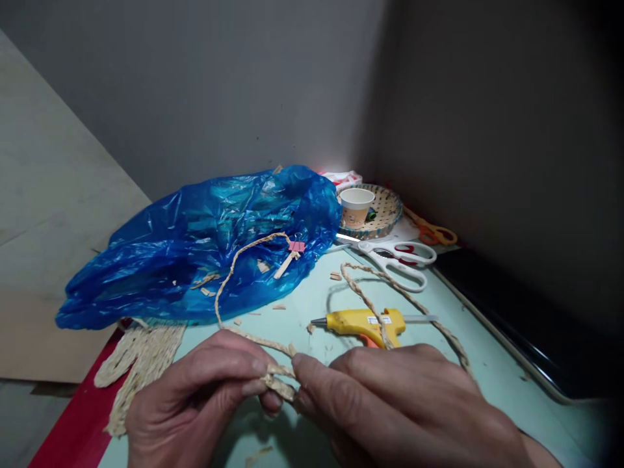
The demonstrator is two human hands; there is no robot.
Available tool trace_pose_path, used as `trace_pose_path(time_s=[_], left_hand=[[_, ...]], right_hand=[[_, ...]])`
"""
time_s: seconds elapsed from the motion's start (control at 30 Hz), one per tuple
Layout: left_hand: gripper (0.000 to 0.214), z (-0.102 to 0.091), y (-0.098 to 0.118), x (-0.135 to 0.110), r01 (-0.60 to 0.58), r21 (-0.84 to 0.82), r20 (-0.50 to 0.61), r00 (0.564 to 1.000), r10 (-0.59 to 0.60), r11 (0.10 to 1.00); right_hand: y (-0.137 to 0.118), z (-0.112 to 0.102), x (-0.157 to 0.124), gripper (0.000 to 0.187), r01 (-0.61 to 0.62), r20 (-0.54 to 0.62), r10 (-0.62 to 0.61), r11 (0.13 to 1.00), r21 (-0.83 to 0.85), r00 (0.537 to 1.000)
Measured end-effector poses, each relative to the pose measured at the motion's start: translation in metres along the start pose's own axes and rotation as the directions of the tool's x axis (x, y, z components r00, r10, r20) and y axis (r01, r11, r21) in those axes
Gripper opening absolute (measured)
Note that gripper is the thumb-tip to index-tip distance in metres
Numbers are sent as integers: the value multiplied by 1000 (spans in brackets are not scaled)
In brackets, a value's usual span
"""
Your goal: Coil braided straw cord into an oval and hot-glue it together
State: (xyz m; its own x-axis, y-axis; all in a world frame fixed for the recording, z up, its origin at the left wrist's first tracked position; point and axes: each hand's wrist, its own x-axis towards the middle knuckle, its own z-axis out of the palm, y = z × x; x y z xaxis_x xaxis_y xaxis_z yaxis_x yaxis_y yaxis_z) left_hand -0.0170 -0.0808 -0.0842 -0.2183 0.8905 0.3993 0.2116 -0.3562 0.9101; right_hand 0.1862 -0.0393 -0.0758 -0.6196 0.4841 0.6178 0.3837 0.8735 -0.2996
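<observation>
Low in the middle, my left hand [205,390] pinches a braided straw cord [280,385] that is doubled back on itself. Right beside it, my right hand [380,396] has thumb and forefinger closed on the same folded part. From there one length of cord runs up onto the blue plastic bag [205,247], ending at a pink binder clip [297,246]. Another length loops over the yellow glue gun [353,321], which lies behind my right hand. A coiled, woven straw piece [146,364] is partly hidden behind my left hand.
White-handled scissors [397,250] and orange-handled scissors [433,231] lie at the back right. A paper cup [357,208] stands in a woven basket [387,211]. A shiny black panel [517,318] lines the right edge. Straw scraps [279,307] dot the pale green tabletop [302,299]. Grey walls close the back.
</observation>
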Motion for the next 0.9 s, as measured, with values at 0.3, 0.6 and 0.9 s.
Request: trace_pose_path(time_s=[0.3,0.6,0.9], left_hand=[[32,-2,0,0,-12,15,24,1000,12,1000],[20,-3,-1,1,17,50,1,1000,-17,999],[12,-2,3,4,57,103,-34,998,-54,993]], right_hand=[[-6,-1,-2,28,-41,-16,41,999,-29,999],[-2,27,-7,25,0,-345,-10,1000,-29,938],[-5,10,-8,28,2,-103,-5,1000,-27,995]])
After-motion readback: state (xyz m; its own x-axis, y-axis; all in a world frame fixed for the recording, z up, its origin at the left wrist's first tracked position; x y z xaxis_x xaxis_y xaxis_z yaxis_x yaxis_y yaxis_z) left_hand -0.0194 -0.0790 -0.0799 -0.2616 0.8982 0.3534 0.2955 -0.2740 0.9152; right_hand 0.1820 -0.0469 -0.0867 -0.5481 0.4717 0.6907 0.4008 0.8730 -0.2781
